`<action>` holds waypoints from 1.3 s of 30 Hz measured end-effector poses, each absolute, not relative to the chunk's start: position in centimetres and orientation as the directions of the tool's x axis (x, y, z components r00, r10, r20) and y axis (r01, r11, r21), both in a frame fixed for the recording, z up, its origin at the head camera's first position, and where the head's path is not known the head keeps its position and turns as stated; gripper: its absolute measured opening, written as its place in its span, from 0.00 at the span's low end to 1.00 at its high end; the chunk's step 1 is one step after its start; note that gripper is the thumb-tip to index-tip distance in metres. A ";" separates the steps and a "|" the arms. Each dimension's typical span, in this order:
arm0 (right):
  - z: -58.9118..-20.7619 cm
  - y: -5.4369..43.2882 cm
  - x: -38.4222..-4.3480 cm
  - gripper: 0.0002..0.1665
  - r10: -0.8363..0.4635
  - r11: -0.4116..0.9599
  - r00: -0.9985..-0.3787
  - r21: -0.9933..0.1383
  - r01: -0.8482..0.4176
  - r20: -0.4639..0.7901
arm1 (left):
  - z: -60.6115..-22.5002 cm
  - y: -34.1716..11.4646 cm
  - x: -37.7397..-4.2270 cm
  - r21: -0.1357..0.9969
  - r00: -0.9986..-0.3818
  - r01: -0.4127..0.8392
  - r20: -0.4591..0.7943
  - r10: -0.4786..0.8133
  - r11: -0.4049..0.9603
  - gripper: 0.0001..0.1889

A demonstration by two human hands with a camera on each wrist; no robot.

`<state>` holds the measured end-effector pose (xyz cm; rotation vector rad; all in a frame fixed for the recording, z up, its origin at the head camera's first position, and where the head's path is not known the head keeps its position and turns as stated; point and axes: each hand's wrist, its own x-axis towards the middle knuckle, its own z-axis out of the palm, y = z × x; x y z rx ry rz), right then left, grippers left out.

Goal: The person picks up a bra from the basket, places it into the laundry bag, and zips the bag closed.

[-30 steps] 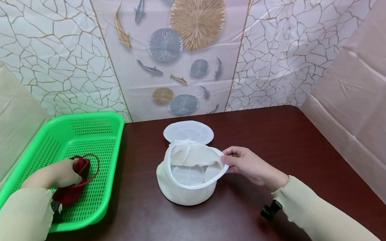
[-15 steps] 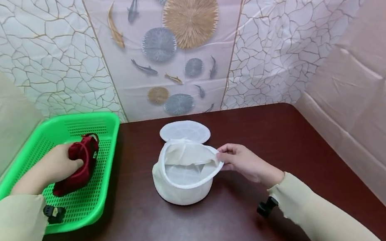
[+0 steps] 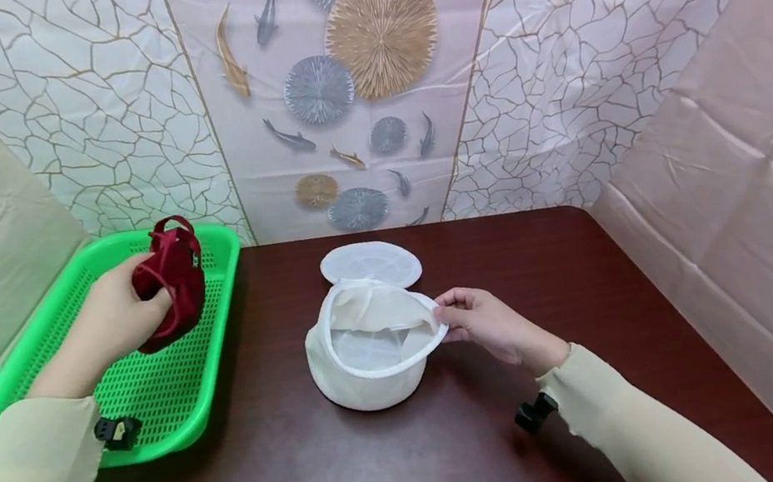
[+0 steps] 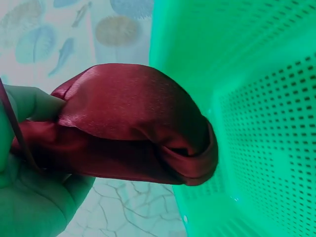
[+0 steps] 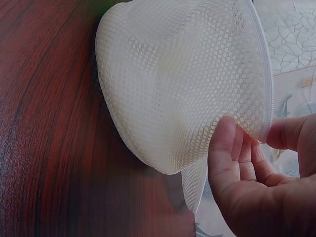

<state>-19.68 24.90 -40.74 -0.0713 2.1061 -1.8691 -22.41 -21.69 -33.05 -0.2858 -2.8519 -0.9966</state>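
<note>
A dark red, folded satin bra with thin straps is gripped by my left hand, raised over the green basket. In the left wrist view the bra's rounded cup faces the camera, with thumb and fingers around its near end. A cream mesh laundry bag stands on the table, its round lid folded back behind it. My right hand pinches the right side of the bag's rim. Zipper teeth run along that rim in the right wrist view, where the mesh wall fills the upper middle.
The green plastic basket with perforated walls stands at the table's left. A dark wood-grain table lies beneath everything. Patterned sheeting closes off the back, and plain sheeting the right.
My left hand has lifted the bra up from the basket's floor and slightly right. The head view shifted a little early on. My right hand keeps hold of the bag's rim.
</note>
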 end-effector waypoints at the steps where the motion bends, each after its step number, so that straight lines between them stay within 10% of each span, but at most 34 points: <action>1: -40.7 24.9 -19.7 0.16 -0.250 0.143 -0.946 -0.974 0.174 -0.206 | -32.9 -21.5 -22.4 0.607 -0.975 0.216 0.169 0.141 0.765 0.23; 20: -40.6 24.7 -19.7 0.16 -0.251 0.190 -0.946 -0.968 0.161 -0.207 | -31.5 -15.2 -20.1 0.470 -0.868 0.482 0.370 0.331 0.740 0.26; 39: -40.6 24.6 -19.4 0.16 -0.254 0.190 -0.944 -0.968 0.163 -0.209 | -31.6 -8.3 -17.8 0.171 -0.540 0.814 0.574 0.615 0.556 0.23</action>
